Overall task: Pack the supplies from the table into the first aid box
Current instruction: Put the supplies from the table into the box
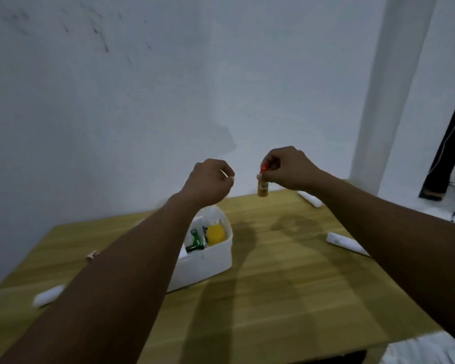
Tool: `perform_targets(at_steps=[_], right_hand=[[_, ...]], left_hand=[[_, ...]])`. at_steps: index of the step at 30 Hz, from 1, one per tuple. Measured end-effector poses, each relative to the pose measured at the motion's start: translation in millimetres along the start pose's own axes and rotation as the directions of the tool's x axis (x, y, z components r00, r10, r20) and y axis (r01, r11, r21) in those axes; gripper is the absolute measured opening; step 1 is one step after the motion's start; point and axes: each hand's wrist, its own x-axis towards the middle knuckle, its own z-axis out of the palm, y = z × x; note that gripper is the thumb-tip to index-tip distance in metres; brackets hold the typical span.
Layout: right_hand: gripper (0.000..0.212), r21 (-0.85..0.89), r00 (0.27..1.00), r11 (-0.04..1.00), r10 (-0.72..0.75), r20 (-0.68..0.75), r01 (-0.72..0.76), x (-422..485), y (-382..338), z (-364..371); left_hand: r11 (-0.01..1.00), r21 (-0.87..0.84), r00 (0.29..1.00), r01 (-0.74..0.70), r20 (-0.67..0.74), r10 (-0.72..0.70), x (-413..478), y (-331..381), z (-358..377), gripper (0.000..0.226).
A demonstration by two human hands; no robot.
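Note:
An open white first aid box (210, 261) stands at the middle of the wooden table (286, 285), with a yellow-capped item (216, 233) and a green item (195, 243) inside. My right hand (289, 168) is raised above the table's far edge and pinches a small amber bottle with a red cap (262, 186). My left hand (210, 181) hovers above the box with its fingers curled around a thin white stick (224, 174). White rolled bandages lie at the right (344, 243), far right (309, 198) and near left (49, 295).
A small pinkish item (92, 256) lies on the table beside my left forearm. A white wall rises right behind the table. A white pillar (386, 101) and a dark pole (447, 143) stand at the right.

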Motion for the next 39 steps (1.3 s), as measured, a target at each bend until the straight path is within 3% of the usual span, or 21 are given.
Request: perform_targets(at_steps=[6,9,14,17,24,33,39], right_hand=[[0.02,0.135,0.97,0.979,-0.172,0.171,0.15,3,-92,51],[0.019,0.003,0.927,0.975,-0.211,0.31,0.221,0,-107,76],[0.019,-0.255,0.879,0.931,-0.121,0.461,0.262,-4,-98,108],[0.017,-0.379,0.885,0.876,-0.105,0.453,0.298,-7,-95,118],[0.013,-0.519,0.853,0.707,-0.24,0.463,0.481,-14,-102,127],[0.02,-0.555,0.82,0.657,-0.178,0.544,0.511,-19,-101,138],[0.018,-0.633,0.827,0.555,-0.208,0.523,0.54,-24,-94,140]], left_hand=[[0.985,0.003,0.976,0.17,-0.137,-0.168,-34,-63,-62,0.014],[0.979,0.003,0.974,0.204,-0.106,-0.202,-47,-81,-71,0.013],[0.983,-0.006,0.982,0.183,-0.042,-0.183,-56,-90,-64,0.014],[0.984,-0.019,0.983,0.179,-0.032,-0.179,-55,-91,-57,0.017],[0.985,-0.028,0.984,0.169,-0.045,-0.17,-51,-94,-43,0.018],[0.985,-0.036,0.984,0.17,-0.04,-0.171,-52,-95,-37,0.019],[0.982,-0.045,0.982,0.181,-0.043,-0.183,-56,-97,-34,0.017]])
